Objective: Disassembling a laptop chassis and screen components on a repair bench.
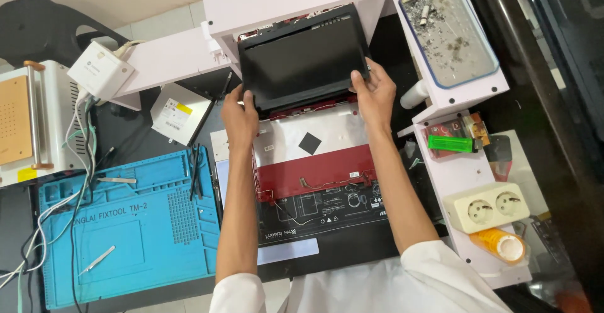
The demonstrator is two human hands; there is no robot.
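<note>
Screen panel point(302, 58) pinched at its lower corners between left hand point(239, 119) and right hand point(374, 94) grips

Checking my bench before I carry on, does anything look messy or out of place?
Yes. The clear tray on the upper right shelf holds ash and cigarette butts beside open electronics. Both hands hold the black screen panel tilted off the red laptop lid.

I see a screen panel point(302, 58) above the open lid point(311, 156), a work mat point(132, 225) on the desk point(129, 130) to the left, and a socket strip point(494, 206) to the right.
</note>
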